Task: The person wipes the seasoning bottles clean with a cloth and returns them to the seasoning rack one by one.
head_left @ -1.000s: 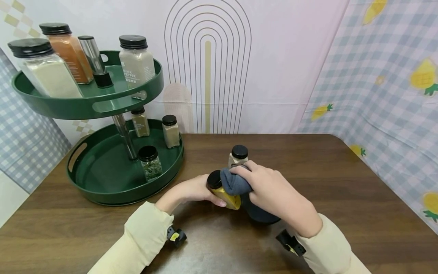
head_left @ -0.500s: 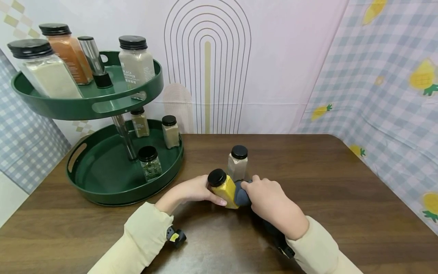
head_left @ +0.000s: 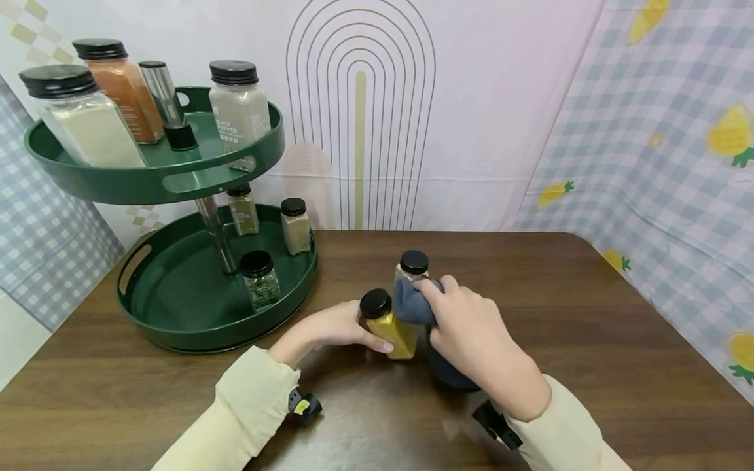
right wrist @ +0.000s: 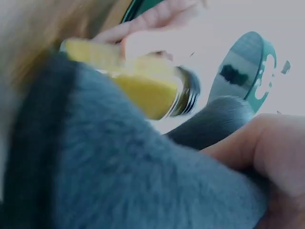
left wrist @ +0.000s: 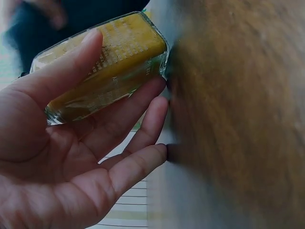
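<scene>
My left hand [head_left: 341, 330] holds a square glass spice jar [head_left: 393, 333] of yellow powder with a black lid, thumb on one face and fingers on the other. In the left wrist view the jar [left wrist: 109, 67] has pale print, and the hand's lower fingertips [left wrist: 159, 151] are down at the tabletop. My right hand [head_left: 471, 327] grips a bunched blue-grey cloth [head_left: 413, 302] just right of the yellow jar; part of it hangs below the palm. In the right wrist view the cloth [right wrist: 143, 167] covers much of the foreground. Behind it stands a black-lidded jar [head_left: 414, 263], its lower part hidden.
A two-tier green tray stand [head_left: 200, 343] stands on the left. Its lower tier carries several small jars, including one of green herbs [head_left: 260, 281]. Large jars, including a black pepper jar [head_left: 238, 111], sit on the upper tier. Brown wooden table [head_left: 589, 340] extends to the right.
The right hand and cloth dropped down along the yellow jar's right side, then came back up beside its lid. The left hand and jar stay nearly in place.
</scene>
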Available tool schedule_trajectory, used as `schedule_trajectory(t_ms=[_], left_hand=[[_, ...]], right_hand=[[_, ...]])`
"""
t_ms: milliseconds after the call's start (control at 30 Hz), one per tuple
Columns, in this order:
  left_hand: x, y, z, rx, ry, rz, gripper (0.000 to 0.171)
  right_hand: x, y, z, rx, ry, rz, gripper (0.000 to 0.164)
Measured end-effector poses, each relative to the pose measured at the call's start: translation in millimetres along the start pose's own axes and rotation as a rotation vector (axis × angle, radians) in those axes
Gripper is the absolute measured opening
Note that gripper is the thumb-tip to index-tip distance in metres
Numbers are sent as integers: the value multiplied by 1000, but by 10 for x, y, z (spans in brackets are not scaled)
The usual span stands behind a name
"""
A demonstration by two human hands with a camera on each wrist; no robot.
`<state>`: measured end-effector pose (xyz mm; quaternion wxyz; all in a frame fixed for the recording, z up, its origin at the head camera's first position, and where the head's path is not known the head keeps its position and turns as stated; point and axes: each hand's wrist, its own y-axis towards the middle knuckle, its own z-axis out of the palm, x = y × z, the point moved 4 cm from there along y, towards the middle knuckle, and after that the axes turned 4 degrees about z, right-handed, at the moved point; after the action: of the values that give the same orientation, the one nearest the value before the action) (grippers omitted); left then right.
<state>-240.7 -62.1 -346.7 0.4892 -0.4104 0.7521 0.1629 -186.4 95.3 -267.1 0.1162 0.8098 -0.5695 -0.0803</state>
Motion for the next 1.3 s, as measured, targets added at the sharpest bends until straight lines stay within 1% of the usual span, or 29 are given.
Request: schedule_trajectory(t_ms=[33, 100, 200, 267, 433, 600, 733, 867, 933, 1000, 1067, 1167, 1200, 1300], left_hand=[[-7, 0, 3, 3, -3, 2, 44], [-21, -2, 7, 7, -14, 6, 44], [-24, -5, 6, 5, -25, 3, 44], [-16, -5, 3, -4, -26, -3, 45], [1, 1, 3, -18, -3, -3, 47], [1, 0, 7, -13, 1, 23, 44], [5, 5, 5, -4, -5, 29, 45], [-7, 13, 1, 13, -5, 30, 48], [-10, 18, -1, 24, -18, 35, 48], [1, 21, -3, 33, -52, 40, 46], [21, 23, -6, 44, -96, 45, 44], [48, 19, -13, 60, -145, 38, 44], [54, 17, -15, 64, -154, 32, 43], [60, 10, -26, 57, -161, 16, 42]], right_hand=[[34, -5, -16, -14, 15, -14, 47], [101, -12, -12, 12, 21, -35, 48], [169, -32, 34, 78, -31, -56, 41], [180, -48, 69, 109, -75, -43, 39], [171, -80, 161, 183, -151, -17, 39], [131, -81, 278, 276, -197, 1, 27], [96, -80, 364, 318, -219, -2, 17], [55, -81, 366, 337, -205, -9, 14], [22, -80, 320, 336, -189, -9, 15], [-14, -75, 246, 307, -176, -9, 17], [-40, -61, 159, 247, -164, -7, 22], [-42, -28, 42, 113, -119, -6, 33], [-31, -18, 16, 80, -95, -10, 37], [32, 2, -9, 48, -35, -54, 46]])
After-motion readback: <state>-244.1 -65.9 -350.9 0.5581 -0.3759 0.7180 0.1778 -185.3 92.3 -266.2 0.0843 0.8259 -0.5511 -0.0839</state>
